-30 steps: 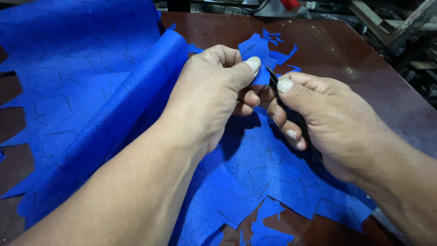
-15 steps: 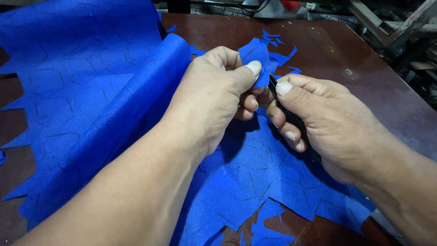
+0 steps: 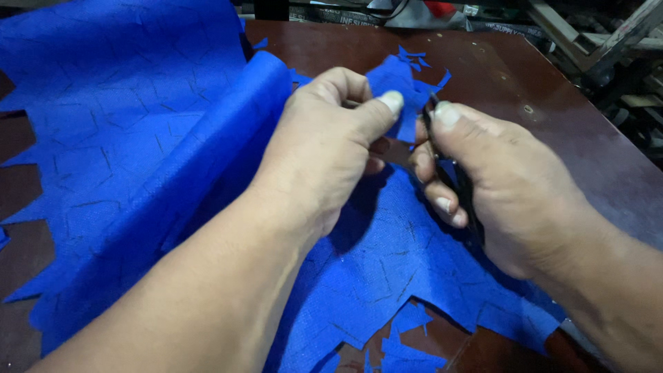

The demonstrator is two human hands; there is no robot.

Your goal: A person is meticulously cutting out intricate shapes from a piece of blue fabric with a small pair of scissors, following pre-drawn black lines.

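A large sheet of blue woven fabric [image 3: 124,159] with cut lines and jagged edges covers the left and middle of a dark brown table [image 3: 552,117]. My left hand [image 3: 331,152] pinches a raised piece of that fabric between thumb and fingers. My right hand [image 3: 497,186] is closed around a thin black cutting tool [image 3: 459,186], its tip up close to the pinched fabric. The two thumbs almost touch. Most of the tool is hidden inside the right hand.
A fold of the fabric forms a ridge [image 3: 228,131] left of my left hand. Small blue scraps [image 3: 407,338] lie near the table's front edge. Metal frames and clutter [image 3: 601,48] stand beyond the table's far right edge.
Both hands have stayed almost in place. The left thumb has shifted slightly on the pinched fabric, and the tool tip sits a little closer to it.
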